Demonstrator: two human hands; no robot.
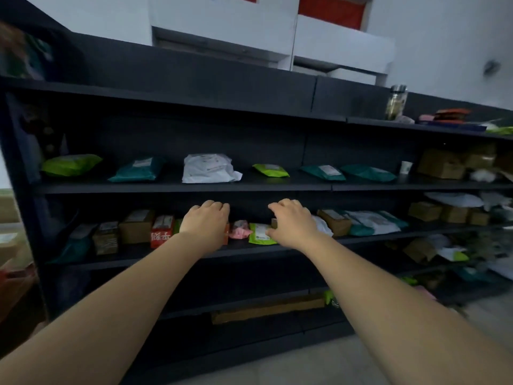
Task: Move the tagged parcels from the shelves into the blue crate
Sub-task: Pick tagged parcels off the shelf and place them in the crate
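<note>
Both my arms reach to the middle board of a dark shelf unit point(194, 187). My left hand point(206, 222) curls down over an orange parcel point(226, 235) that it mostly hides; whether it grips is unclear. My right hand point(291, 222) hovers with bent fingers, its thumb against a green parcel with a white label point(259, 235), and a small brown box point(274, 222) shows between thumb and fingers. A pink packet point(240, 230) lies between my hands. Above are a white parcel point(208, 168) and teal parcels point(138, 169). No blue crate is in view.
Cardboard boxes point(136, 226) and a red box point(162, 230) stand left of my left hand. More boxes point(441, 163) and bags fill the shelves on the right. A jar point(397, 102) stands on the top board. A long brown box point(266, 308) lies on the low shelf.
</note>
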